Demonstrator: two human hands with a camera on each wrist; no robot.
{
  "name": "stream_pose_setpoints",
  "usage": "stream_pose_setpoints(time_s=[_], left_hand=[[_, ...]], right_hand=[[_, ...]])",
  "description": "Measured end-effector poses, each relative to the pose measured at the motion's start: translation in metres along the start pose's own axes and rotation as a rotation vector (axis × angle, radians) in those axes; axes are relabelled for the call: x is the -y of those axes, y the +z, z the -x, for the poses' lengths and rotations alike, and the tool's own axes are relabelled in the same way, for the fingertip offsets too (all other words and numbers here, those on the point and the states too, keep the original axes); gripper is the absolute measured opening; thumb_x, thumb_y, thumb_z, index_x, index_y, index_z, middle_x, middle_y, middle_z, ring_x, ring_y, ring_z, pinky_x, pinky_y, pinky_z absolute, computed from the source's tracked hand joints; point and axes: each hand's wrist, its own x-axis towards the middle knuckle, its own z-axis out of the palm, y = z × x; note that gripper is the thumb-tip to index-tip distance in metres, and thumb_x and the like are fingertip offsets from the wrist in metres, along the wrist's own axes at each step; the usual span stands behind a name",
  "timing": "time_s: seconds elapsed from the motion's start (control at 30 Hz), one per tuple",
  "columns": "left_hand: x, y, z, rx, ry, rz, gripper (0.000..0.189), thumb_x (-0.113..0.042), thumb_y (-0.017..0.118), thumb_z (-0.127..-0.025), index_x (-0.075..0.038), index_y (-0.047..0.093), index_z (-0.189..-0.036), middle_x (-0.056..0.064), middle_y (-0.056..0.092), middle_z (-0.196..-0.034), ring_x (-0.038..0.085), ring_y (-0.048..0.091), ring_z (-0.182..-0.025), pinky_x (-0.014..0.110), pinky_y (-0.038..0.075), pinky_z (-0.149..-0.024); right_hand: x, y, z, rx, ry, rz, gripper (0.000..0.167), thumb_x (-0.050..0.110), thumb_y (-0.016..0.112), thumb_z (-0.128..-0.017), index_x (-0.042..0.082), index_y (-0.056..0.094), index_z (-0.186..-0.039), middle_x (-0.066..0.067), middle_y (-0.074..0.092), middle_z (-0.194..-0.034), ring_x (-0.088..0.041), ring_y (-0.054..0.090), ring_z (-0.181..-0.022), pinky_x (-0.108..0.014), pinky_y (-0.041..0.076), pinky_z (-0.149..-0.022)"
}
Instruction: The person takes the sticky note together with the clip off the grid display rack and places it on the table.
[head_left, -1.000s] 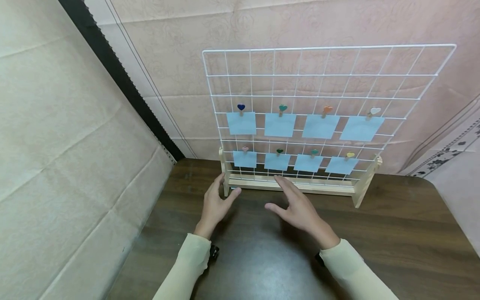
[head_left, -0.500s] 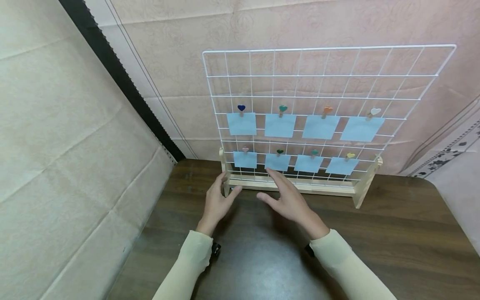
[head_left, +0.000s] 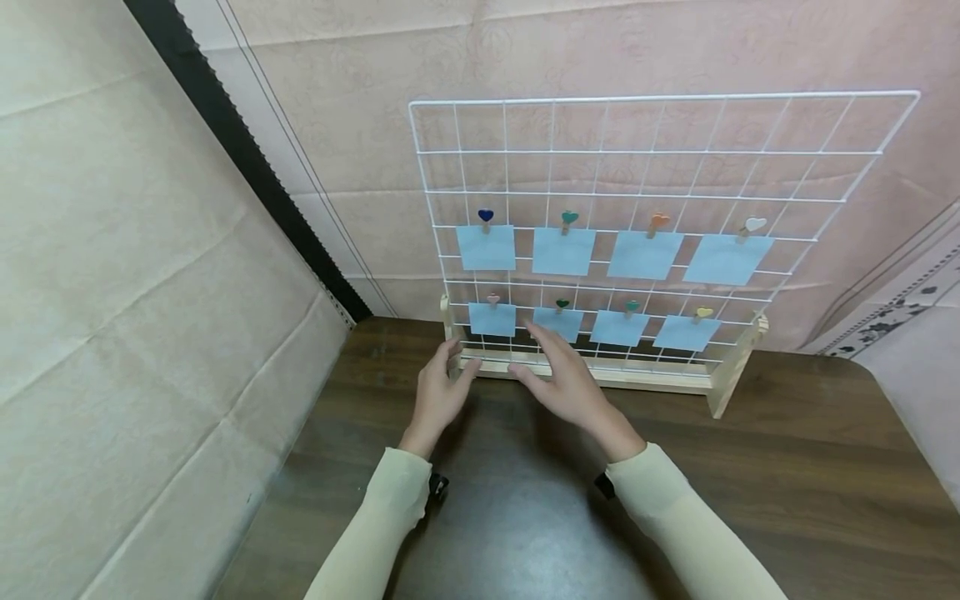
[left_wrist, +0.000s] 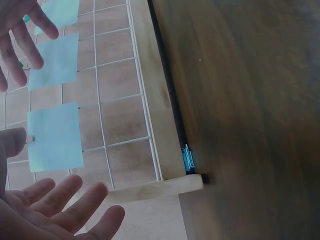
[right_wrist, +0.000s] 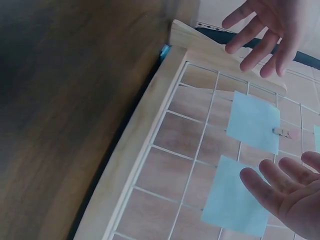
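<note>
A white wire grid (head_left: 525, 173) stands upright in a pale wooden base (head_left: 660, 377). Two rows of light blue paper notes hang on it from heart-topped clips. My left hand (head_left: 438, 398) hovers by the base's left end, fingers spread and holding nothing. Fingers extended, my right hand (head_left: 572, 393) is in front of the second lower note (head_left: 564, 325) and partly covers it. Between the hands hangs the lower-left note (head_left: 491, 320), under a pink heart clip (head_left: 492, 299). In the right wrist view the right hand (right_wrist: 295, 195) also appears empty.
A small bright blue folded piece (left_wrist: 187, 159) lies by the base's left foot. The brown wooden table (head_left: 517, 517) extends toward me. Patterned cloth (head_left: 315, 67) covers the wall behind the grid, and pale cloth (head_left: 127, 333) rises at the left.
My right hand has moved left and farther forward, toward the lower-left note. My left hand has shifted slightly forward and right. The notes stay in place on the grid.
</note>
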Motion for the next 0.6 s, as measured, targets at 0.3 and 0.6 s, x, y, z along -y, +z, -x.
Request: stream_pose_setpoints(time_s=[0.3, 0.6], left_hand=[[-0.003, 0.003, -0.013, 0.001, 0.021, 0.041, 0.054, -0.027, 0.068, -0.105, 0.004, 0.054, -0.147, 0.027, 0.062, -0.142, 0.044, 0.066, -0.123, 0.050, 0.055, -0.103], [-0.007, 0.001, -0.025, 0.002, -0.018, 0.022, 0.050, -0.030, 0.065, -0.106, -0.001, 0.056, -0.146, 0.022, 0.061, -0.145, 0.036, 0.069, -0.121, 0.052, 0.058, -0.097]], right_hand=[[0.005, -0.003, -0.018, -0.005, -0.034, -0.017, 0.067, 0.033, 0.062, -0.108, 0.009, 0.034, -0.164, -0.015, 0.038, -0.167, -0.033, 0.034, -0.154, -0.059, 0.033, -0.121], [0.015, -0.005, -0.035, -0.017, -0.068, 0.051, 0.064, 0.029, 0.062, -0.109, 0.003, 0.037, -0.162, -0.020, 0.040, -0.164, -0.038, 0.037, -0.152, -0.059, 0.033, -0.120]])
